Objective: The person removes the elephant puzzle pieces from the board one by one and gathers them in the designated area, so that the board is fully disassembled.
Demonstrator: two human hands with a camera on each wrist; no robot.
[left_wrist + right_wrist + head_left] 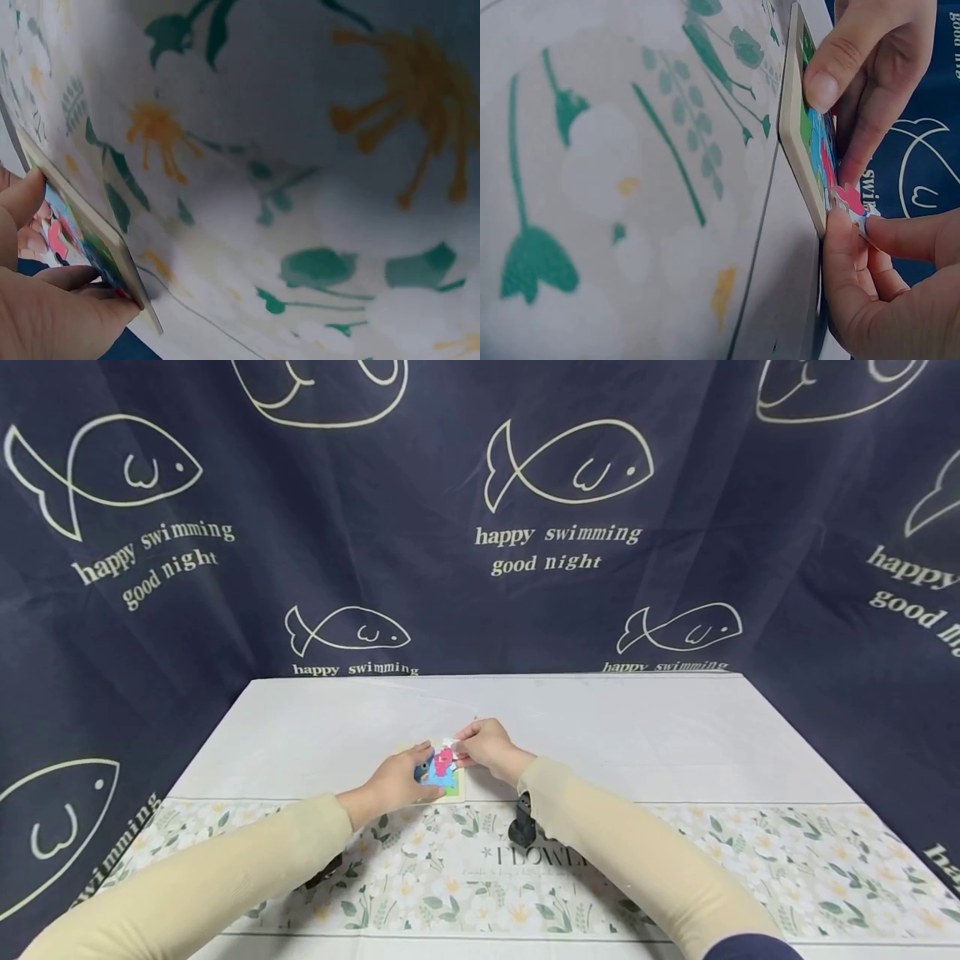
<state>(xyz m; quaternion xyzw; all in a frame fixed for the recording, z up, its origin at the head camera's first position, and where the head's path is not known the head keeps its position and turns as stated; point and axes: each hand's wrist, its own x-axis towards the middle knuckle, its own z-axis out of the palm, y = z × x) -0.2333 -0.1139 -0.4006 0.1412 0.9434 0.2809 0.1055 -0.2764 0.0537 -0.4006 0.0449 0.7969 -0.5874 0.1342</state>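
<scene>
My right hand [489, 748] pinches a pink-and-white puzzle piece [850, 198].
Thumb and fingers are clamped on it at the right side of the puzzle board [452, 792]; my left hand [393, 778], thumb and fingers apart, rests on the board's left side. The board lies just beyond the floral strip [420, 893], slightly nearer the bench's [637, 727] left edge than its right.

A puzzle board [789, 124] is edged in smooth, matt wood. Beneath the board, a smooth table covering [637, 727] is spread; behind the board, a matt cloth curtain [435, 568] is hung; in front of the board, cloth sleeves [630, 843] and a matt, plastic-looking wrist camera [522, 823] are worn.
</scene>
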